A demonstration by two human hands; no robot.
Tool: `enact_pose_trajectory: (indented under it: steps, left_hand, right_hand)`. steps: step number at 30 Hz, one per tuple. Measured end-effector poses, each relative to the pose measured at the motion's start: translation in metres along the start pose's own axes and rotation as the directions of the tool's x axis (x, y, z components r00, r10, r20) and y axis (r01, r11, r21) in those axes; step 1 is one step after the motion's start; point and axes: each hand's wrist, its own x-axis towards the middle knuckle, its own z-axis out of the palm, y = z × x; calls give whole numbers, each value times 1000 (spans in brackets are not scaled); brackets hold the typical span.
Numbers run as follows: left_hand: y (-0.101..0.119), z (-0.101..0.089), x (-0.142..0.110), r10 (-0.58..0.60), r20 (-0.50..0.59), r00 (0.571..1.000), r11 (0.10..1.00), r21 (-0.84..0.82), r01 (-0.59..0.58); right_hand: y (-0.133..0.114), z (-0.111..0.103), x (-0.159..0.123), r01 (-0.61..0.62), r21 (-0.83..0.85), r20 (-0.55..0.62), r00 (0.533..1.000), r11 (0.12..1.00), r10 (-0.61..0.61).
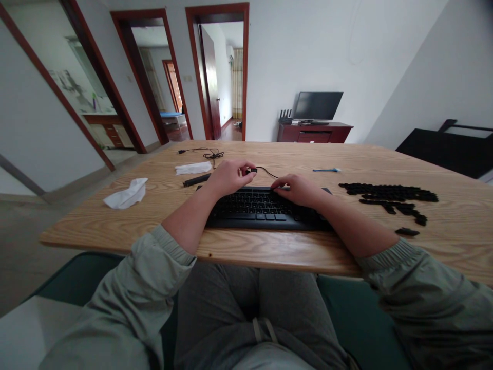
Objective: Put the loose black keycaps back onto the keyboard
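Head view: left hand (pixel 230 178) pinching plug (pixel 252 170), right hand (pixel 298 190) on keyboard (pixel 262 210).

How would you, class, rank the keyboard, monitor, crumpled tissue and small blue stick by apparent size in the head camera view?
1. Keyboard
2. Monitor and crumpled tissue: these look about alike, and distance makes it unsure, so unranked.
3. Small blue stick

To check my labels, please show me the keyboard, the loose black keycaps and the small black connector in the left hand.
Keyboard (pixel 262 208): head view, on its middle keys.
Loose black keycaps (pixel 389 192): head view, on the main pile.
Small black connector (pixel 253 170): head view, on its exposed end.
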Motion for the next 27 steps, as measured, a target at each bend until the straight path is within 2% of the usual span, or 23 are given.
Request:
enact_pose_trajectory:
  steps: [9, 22, 27]
  left_hand:
    - [0, 0, 0, -10, -4, 1000, 1000, -8, 10]
    - [1, -1, 0, 2, -13, 1000, 1000, -14, -2]
    - [2, -1, 0, -6, -7, 1000, 1000, -19, 5]
  right_hand:
    - [-2, -2, -1, 6, -34, -31, 999, 999, -7]
    - [2, 1, -2, 67, -63, -22, 997, 996, -68]
    - [-3, -2, -2, 55, -101, -11, 998, 993, -57]
